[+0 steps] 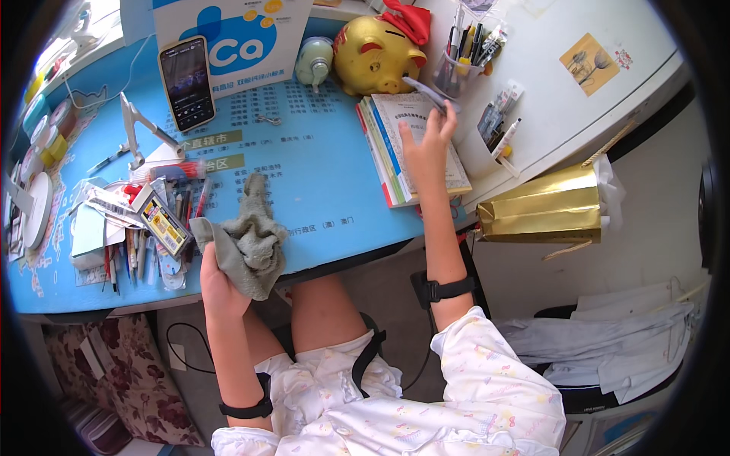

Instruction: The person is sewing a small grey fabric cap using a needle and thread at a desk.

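My left hand (222,285) grips a crumpled grey-green cloth (251,245) at the desk's front edge. Over a stack of books (393,154), my right hand (429,145) holds a thin, flat greyish object (425,93) by its near end. It is seen almost edge-on, so its kind is unclear. Just behind it stands a gold piggy bank (370,57) with a red bow (409,21). To its right is a translucent cup of pens (456,74).
Pens and stationery (137,233) lie heaped at the left, by a folding stand (134,137). A phone (187,85) leans against a printed box (245,40). A white pen holder (485,142) stands right of the books; a gold paper bag (542,211) is beyond the desk.
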{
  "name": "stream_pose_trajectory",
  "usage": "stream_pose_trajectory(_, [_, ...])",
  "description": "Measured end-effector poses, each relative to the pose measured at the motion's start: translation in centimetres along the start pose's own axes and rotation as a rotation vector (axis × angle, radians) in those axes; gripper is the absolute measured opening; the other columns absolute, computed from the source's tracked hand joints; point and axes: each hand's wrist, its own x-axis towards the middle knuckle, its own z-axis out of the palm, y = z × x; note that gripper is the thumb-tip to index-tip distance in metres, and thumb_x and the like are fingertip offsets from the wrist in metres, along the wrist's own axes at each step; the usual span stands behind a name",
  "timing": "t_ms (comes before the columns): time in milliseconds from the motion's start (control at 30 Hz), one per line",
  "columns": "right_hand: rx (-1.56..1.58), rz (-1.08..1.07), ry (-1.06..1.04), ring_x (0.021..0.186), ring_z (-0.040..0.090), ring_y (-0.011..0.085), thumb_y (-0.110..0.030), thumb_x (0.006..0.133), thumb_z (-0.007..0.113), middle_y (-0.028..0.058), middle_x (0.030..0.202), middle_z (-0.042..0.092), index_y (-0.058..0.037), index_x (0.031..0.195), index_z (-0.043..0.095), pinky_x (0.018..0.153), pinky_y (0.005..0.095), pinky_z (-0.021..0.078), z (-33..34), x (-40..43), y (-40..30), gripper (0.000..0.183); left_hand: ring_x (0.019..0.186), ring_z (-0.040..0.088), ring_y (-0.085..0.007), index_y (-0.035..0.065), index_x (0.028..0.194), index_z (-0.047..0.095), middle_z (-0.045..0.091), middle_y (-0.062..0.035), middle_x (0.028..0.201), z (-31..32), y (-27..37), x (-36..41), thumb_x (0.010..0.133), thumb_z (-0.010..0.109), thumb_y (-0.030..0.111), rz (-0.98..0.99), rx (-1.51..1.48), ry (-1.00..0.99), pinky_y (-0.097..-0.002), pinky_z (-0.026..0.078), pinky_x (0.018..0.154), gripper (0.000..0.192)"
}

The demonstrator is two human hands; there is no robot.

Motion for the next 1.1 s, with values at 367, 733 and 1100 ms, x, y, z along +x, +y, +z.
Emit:
stream_pose_trajectory(367, [0.096, -0.137, 0.135, 0.124, 0.029, 0.0352, -0.005, 0.074, 0.054, 0.0165, 0.135, 0.024, 0.0091, 0.12, 0.04, 0.1, 0.0405, 0.0295, -1.3, -0.4, -1.0, 0.05, 0.097, 0.055, -0.0251, -0.0038, 0.11, 0.047, 0.055, -0.0141, 0.107, 0.2, -0.2, 0.1, 0.092, 0.032, 0.02, 0.021, 0.0, -0.001, -0.0384, 0.044, 0.087, 0.033])
stream_pose_trajectory(733, [0.136, -0.062, 0.257, 0.126, 0.026, 0.031, -0.003, 0.075, 0.05, 0.013, 0.137, 0.025, 0.0077, 0.119, 0.043, 0.102, 0.0396, 0.026, -2.1, -0.5, -1.1, 0.045, 0.097, 0.054, -0.0265, -0.0042, 0.11, 0.047, 0.055, -0.0154, 0.107, 0.3, 0.1, -0.1, 0.091, 0.032, 0.022, -0.033, -0.058, -0.067, -0.0398, 0.043, 0.087, 0.035])
stream_pose_trajectory(1100, [0.134, -0.085, 0.231, 0.122, 0.034, 0.0304, 0.0, 0.076, 0.048, 0.0119, 0.136, 0.025, 0.0084, 0.12, 0.042, 0.1, 0.0384, 0.0306, -2.1, -0.5, -1.6, 0.046, 0.098, 0.054, -0.0261, -0.0029, 0.109, 0.047, 0.055, -0.0144, 0.106, -0.4, 0.0, 0.1, 0.092, 0.031, 0.022, -0.024, -0.036, -0.11, -0.0393, 0.043, 0.088, 0.035])
